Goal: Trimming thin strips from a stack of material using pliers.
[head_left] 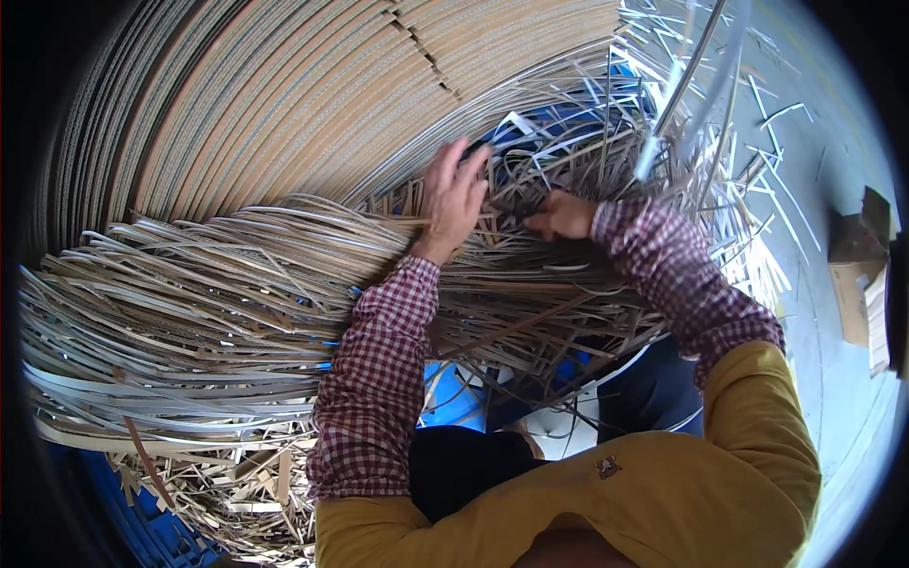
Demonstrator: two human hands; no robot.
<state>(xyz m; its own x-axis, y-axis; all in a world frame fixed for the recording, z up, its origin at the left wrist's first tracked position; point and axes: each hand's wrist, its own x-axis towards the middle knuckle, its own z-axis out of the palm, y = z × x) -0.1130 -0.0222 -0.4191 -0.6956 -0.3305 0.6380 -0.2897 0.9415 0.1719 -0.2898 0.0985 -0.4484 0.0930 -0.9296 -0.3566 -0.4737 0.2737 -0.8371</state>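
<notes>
My left hand (453,201) reaches over a heap of long, narrow cardboard strips (246,260), its fingers spread and nothing held in them. Just right of it, my right hand (566,216) is closed low over the tangled middle of the heap, fingers curled toward the left hand. What those fingers grip, if anything, is blurred and shadowed among the strips. Behind both hands rises a tall stack of corrugated cardboard (331,104), its layered edges turned toward me; the left fingertips are close to its lower edge.
Blue plastic (454,398) shows beneath the heap. At lower left, a blue container (175,535) holds short cardboard scraps (256,502). Loose strips (776,170) litter the grey floor (814,284) at right, where a brown cardboard box (852,284) stands.
</notes>
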